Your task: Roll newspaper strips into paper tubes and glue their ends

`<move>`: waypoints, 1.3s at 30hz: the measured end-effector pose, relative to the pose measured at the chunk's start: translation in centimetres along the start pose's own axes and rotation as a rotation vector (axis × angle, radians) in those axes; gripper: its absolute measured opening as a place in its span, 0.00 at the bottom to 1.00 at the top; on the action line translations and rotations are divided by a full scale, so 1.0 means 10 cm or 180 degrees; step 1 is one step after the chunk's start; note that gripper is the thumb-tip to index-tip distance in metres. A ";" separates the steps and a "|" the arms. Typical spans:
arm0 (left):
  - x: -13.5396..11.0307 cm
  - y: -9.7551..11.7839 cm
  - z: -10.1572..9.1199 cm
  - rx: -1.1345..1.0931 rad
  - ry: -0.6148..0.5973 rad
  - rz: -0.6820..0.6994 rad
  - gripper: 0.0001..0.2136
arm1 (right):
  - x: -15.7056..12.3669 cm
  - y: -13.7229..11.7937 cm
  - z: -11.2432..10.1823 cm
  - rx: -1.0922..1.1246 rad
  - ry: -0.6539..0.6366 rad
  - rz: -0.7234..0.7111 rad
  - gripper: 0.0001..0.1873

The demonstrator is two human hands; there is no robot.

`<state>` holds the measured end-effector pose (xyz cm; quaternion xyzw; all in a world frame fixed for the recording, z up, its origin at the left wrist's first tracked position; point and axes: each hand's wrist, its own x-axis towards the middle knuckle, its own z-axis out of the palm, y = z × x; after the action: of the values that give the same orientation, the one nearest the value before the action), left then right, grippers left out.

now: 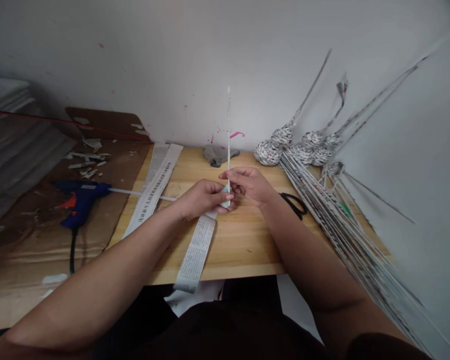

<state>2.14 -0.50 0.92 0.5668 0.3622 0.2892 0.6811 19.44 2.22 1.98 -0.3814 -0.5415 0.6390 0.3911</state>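
Note:
Both hands meet over the middle of the wooden table. My left hand (pixel 210 196) pinches a newspaper strip (pixel 195 252), whose printed tail hangs down over the table's front edge. Where the fingers meet, the strip wraps around a thin paper tube (pixel 228 125) that stands upright. My right hand (pixel 249 184) has thumb and fingertips closed on the tube's lower part, just above the left fingers. The tube's lower end is partly hidden by the fingers.
Flat newspaper strips (pixel 155 187) lie left on the wooden table (pixel 240 240). A blue glue gun (pixel 84 200) rests on cardboard (pixel 105 150). Black-handled scissors (pixel 294 205), a bundle of paper tubes (pixel 330 225), woven paper balls (pixel 269 152) and a grey cloth (pixel 217 154) are nearby.

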 end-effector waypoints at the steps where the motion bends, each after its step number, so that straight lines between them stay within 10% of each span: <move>1: 0.00 -0.01 0.00 0.0013 -0.0015 0.0018 0.16 | 0.00 0.00 0.01 0.0023 0.0059 -0.0005 0.20; 34: -0.04 0.00 0.04 0.0333 -0.0395 -0.0026 0.16 | -0.02 -0.10 -0.01 0.0207 0.0722 -0.0501 0.20; 39: -0.05 0.03 0.06 0.0301 -0.0442 -0.0100 0.15 | -0.02 -0.09 -0.05 0.0306 0.0322 -0.0433 0.19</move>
<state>2.35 -1.17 1.30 0.6113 0.3362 0.2210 0.6815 20.05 2.33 2.82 -0.3563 -0.5145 0.6162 0.4782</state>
